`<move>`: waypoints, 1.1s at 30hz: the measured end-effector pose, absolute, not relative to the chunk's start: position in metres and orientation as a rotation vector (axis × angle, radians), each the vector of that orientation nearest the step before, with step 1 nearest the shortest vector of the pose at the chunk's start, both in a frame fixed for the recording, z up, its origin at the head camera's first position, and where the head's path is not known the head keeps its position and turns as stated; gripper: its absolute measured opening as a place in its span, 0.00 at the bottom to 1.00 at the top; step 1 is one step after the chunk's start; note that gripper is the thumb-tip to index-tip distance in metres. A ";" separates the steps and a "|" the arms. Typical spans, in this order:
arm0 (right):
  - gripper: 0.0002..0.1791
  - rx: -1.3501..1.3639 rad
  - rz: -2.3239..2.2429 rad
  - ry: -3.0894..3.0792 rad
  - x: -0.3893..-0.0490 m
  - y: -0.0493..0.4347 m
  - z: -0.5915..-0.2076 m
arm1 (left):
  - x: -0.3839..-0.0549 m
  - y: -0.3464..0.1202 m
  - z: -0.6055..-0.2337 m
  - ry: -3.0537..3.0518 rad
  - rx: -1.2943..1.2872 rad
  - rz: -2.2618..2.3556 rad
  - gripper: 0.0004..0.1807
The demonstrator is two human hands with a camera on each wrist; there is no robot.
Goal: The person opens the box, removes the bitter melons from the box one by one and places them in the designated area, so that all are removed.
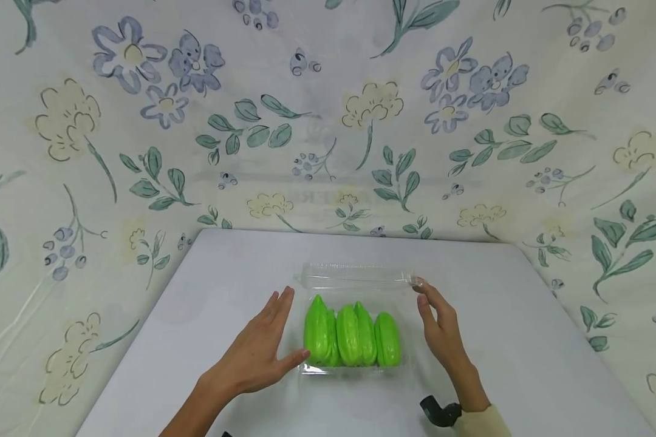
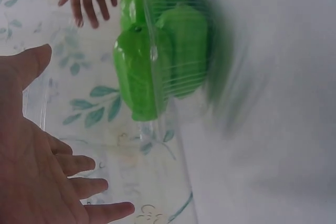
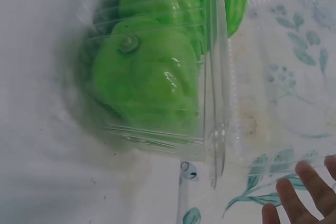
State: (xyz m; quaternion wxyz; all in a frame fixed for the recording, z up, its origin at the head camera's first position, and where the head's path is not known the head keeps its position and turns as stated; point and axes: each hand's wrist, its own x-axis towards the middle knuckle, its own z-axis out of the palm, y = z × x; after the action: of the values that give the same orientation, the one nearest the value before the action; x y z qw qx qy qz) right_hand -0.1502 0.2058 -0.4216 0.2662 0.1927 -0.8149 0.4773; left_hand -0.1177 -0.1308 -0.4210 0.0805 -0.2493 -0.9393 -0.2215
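A clear plastic clamshell box (image 1: 355, 371) sits on the table with its lid (image 1: 358, 277) raised at the far side. Inside stand several bright green, ridged fruits (image 1: 350, 337), some with pointed tips; in the right wrist view one fruit (image 3: 147, 72) shows its stem end through the ribbed wall. My left hand (image 1: 262, 349) is beside the box's left side, fingers straight and spread, thumb over the near left corner. My right hand (image 1: 441, 325) is on the other side, its fingertips right at the lid's right corner, fingers extended and holding nothing.
The white tabletop (image 1: 213, 291) spreads around the box. Floral cloth (image 1: 328, 121) hangs behind and along both sides of the table. A black curved piece (image 1: 440, 413) is by my right wrist.
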 end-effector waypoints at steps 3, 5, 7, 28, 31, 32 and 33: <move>0.18 0.482 1.325 -2.218 -0.163 0.210 -0.431 | -0.118 -0.127 -0.426 -2.835 -0.773 -0.663 0.56; 0.18 0.461 1.358 -2.230 -0.172 0.214 -0.440 | -0.118 -0.125 -0.428 -2.855 -0.787 -0.675 0.56; 0.18 0.455 1.376 -2.241 -0.178 0.216 -0.444 | -0.118 -0.123 -0.431 -2.877 -0.793 -0.680 0.56; 0.17 0.407 1.292 -2.420 -0.215 0.222 -0.453 | -0.123 -0.117 -0.447 -2.971 -0.800 -0.686 0.56; 0.17 0.388 1.295 -2.450 -0.217 0.222 -0.457 | -0.123 -0.115 -0.447 -2.983 -0.800 -0.698 0.57; 0.16 0.379 1.293 -2.460 -0.217 0.223 -0.459 | -0.123 -0.115 -0.447 -2.983 -0.800 -0.703 0.57; 0.16 0.376 1.291 -2.468 -0.218 0.223 -0.460 | -0.123 -0.114 -0.447 -2.982 -0.803 -0.709 0.57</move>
State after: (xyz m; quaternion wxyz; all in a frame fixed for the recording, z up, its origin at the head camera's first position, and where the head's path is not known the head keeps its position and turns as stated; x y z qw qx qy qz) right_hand -0.2179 0.2228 -0.4599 0.1648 0.1320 -0.8662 0.4529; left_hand -0.1230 -0.1142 -0.4467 -0.0138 -0.2534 -0.9410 -0.2238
